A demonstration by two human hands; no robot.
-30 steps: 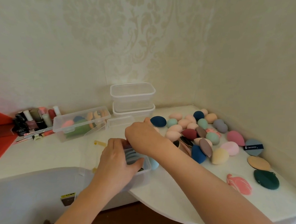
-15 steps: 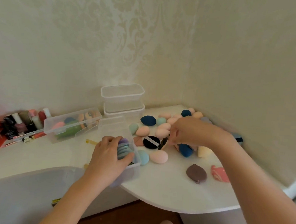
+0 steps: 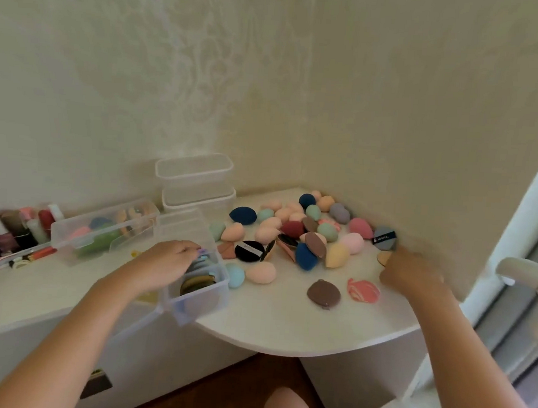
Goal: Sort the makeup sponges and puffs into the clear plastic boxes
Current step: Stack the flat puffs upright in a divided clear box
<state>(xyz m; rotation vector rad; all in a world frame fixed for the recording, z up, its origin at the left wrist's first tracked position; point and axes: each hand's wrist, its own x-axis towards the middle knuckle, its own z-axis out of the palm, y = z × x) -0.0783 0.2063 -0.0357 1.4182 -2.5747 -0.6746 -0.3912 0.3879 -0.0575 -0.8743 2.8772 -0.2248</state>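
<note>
Left hand (image 3: 168, 260) lies palm down over the near clear box (image 3: 196, 307), fingers relaxed and resting on the flat puffs (image 3: 197, 283) stacked on edge inside it. The box sits at the front edge of the bench (image 3: 284, 326), its near corner poking over the edge. Right hand (image 3: 412, 273) is far out by the side wall, fingertips at a tan puff (image 3: 384, 258); the blur hides whether it pinches the puff or only touches it. Just beyond that hand lies a blue puff with a black band (image 3: 384, 238). Between the two hands is the loose pile of sponges (image 3: 305, 256), with a brown puff (image 3: 323, 293) and a pink marbled puff (image 3: 363, 290) lying apart, nearer the right hand. Beyond the left hand stand a second box (image 3: 100, 236), part filled, and two stacked empty boxes (image 3: 196, 179)
</note>
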